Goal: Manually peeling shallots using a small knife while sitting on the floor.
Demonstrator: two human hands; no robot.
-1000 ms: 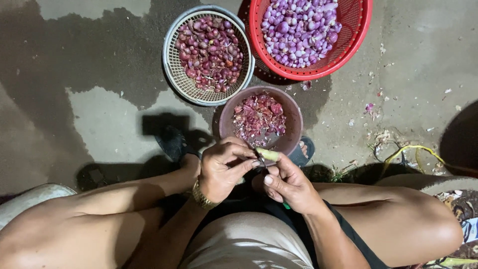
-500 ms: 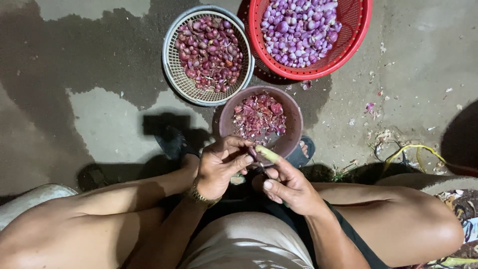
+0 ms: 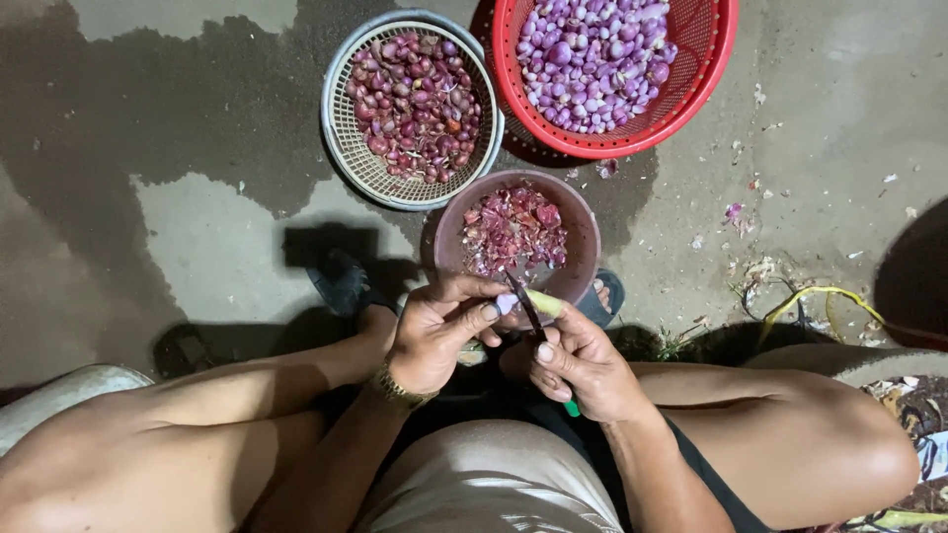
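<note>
A: What's the biggest thing on the concrete floor (image 3: 178, 128)?

B: The red basket (image 3: 713, 59) at the top, heaped with pale, peeled shallots (image 3: 592, 59). Just left of it sits a grey woven basket (image 3: 346, 148) of dark, unpeeled shallots (image 3: 415, 104).

A: And below those 2?

B: A smaller brown bowl (image 3: 588, 237) holding purple skins (image 3: 513, 229), right in front of the person's knees.

A: The hands?

B: Both are together just under that bowl's near rim. The left hand (image 3: 434, 336), with a gold bracelet (image 3: 398, 388) at the wrist, pinches a small pale shallot (image 3: 507, 305) between thumb and fingertips. The right hand (image 3: 583, 367) is curled tight around a knife (image 3: 533, 318) with a green handle; its dark blade lies against the shallot.

A: Anything smaller?

B: Loose skin scraps (image 3: 736, 210) scattered on the floor to the right.
</note>
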